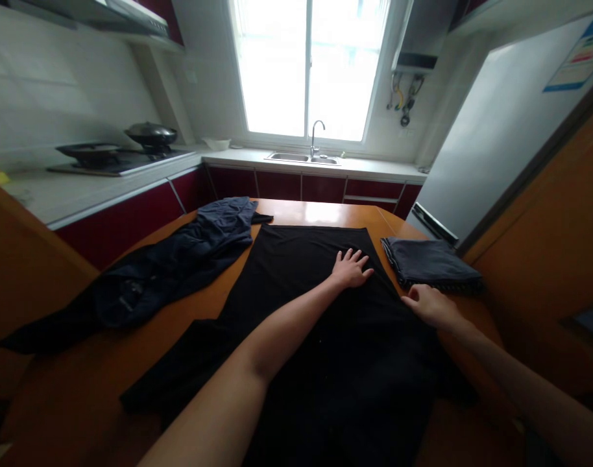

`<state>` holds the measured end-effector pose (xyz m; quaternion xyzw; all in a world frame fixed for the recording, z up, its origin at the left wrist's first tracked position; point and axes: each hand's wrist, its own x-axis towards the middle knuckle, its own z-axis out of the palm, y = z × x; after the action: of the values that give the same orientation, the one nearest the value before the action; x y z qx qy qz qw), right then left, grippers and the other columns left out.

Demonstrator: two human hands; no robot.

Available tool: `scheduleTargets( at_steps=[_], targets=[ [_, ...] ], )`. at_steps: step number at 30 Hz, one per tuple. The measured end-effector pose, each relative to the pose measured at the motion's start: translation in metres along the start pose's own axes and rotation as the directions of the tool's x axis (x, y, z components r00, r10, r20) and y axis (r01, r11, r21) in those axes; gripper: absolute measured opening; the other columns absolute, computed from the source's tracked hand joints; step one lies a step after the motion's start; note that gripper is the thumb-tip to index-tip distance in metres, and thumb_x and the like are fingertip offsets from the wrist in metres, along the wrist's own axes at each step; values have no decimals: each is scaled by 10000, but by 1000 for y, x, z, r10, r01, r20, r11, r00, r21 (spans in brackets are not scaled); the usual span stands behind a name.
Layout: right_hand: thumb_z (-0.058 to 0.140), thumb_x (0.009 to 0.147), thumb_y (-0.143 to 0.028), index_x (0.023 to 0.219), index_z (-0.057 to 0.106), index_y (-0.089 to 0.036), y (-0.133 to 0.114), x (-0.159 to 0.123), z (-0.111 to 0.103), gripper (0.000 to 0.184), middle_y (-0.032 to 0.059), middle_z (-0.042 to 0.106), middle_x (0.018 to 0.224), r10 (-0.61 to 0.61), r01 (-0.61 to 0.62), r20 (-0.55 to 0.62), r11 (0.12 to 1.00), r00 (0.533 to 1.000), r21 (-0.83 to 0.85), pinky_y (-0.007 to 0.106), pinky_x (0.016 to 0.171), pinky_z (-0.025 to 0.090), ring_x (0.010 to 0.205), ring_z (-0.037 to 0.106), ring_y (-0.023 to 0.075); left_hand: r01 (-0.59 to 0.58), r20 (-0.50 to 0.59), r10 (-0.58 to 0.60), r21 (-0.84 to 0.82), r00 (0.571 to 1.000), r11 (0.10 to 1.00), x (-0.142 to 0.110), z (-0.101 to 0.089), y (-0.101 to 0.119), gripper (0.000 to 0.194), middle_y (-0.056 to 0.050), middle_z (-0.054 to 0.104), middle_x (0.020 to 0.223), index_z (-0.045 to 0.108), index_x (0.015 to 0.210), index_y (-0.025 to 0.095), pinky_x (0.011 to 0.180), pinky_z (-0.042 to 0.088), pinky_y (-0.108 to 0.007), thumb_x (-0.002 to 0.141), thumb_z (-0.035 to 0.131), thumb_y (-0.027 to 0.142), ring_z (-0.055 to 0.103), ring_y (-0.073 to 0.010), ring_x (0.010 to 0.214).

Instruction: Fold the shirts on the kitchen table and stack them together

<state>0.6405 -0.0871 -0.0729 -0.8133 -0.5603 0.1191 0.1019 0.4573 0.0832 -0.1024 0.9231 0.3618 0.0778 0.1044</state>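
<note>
Left hand [353,268] flat on black shirt [306,259]; right hand [431,306] at edge.

A person's left hand [352,268] lies palm down, fingers fanned, thumb angled toward the right hand [430,306]. The bare left forearm [281,331] stretches back from that flat hand toward the wearer, elbow slightly bent. Beside it, a little nearer the wearer, the right hand curls its fingers inward, its bare forearm [505,363] trailing back and outward from the wrist.
</note>
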Motion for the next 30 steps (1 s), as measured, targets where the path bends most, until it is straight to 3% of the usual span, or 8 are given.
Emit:
scheduleTargets(
  at_steps=[3, 7, 11, 14, 19, 24, 27, 30],
  targets=[
    [481, 947, -383, 992, 711, -214, -16, -16, -3, 288, 160, 723, 1012, -121, 85, -174, 976, 977, -202, 417, 807, 502, 958, 678, 325, 21, 54, -20, -13, 998, 1000, 23, -5, -11, 704, -35, 217, 1674, 356, 1562, 313, 1200, 84, -656, 966, 285, 680, 128, -352, 1544],
    [387, 971, -346, 1203, 681, -165, -44, -17, 11, 415, 169, 673, 1234, -359, 343, -166, 932, 918, -120, 385, 1017, 466, 1154, 621, 294, -9, 56, 12, -50, 998, 999, 59, -12, -26, 637, -40, 237, 1668, 383, 1549, 316, 1197, 63, -662, 987, 329, 613, 137, -353, 1542],
    [332, 987, -337, 1440, 522, -77, -76, 24, 36, 556, 188, 506, 1498, -437, 436, -62, 899, 897, -28, 380, 1182, 327, 1409, 444, 274, -96, 18, 98, -94, 995, 991, 78, -22, -38, 537, -20, 324, 1639, 418, 1533, 284, 1243, 161, -481, 1030, 311, 440, 244, -237, 1526],
    [318, 1006, -353, 1541, 369, -52, -100, 74, 52, 616, 194, 307, 1626, -414, 414, 10, 910, 910, -31, 459, 1219, 236, 1521, 242, 289, -133, -32, 130, -93, 991, 987, 65, -29, -63, 545, -18, 294, 1652, 348, 1570, 237, 1240, 191, -341, 1043, 248, 330, 244, -156, 1523],
    [303, 1035, -470, 1585, 274, -86, -118, 164, 60, 672, 173, 168, 1669, -371, 373, 40, 926, 928, -64, 520, 1231, 118, 1548, 131, 288, 26, 65, -30, 54, 997, 998, 2, -52, -167, 614, -27, 194, 1679, 276, 1590, 289, 1224, 103, -574, 1036, 270, 554, 118, -277, 1555],
    [290, 1049, -462, 1569, 278, -12, -113, 229, 49, 688, 220, 191, 1652, -274, 272, -11, 959, 962, -81, 527, 1226, 88, 1538, 159, 310, 360, 25, -370, 177, 929, 916, -37, -92, -266, 660, -124, 146, 1682, 235, 1593, 131, 1221, 117, -547, 1060, 158, 514, 104, -303, 1552],
    [283, 1052, -430, 1559, 270, 28, -136, 237, 52, 683, 253, 172, 1647, -262, 256, -54, 962, 964, -90, 552, 1218, 57, 1541, 124, 333, 333, 9, -340, 183, 940, 925, -29, -88, -256, 666, -127, 127, 1685, 220, 1594, 102, 1234, 58, -516, 1060, 157, 495, 61, -279, 1558],
    [292, 1047, -451, 1583, 272, -64, -171, 228, 69, 662, 166, 164, 1672, -450, 447, -22, 891, 893, -83, 506, 1232, 83, 1550, 106, 277, 129, 62, -139, 141, 988, 982, -16, -66, -214, 659, -37, 86, 1696, 172, 1621, 221, 1238, 66, -521, 1046, 159, 543, 54, -254, 1562]
  ],
)
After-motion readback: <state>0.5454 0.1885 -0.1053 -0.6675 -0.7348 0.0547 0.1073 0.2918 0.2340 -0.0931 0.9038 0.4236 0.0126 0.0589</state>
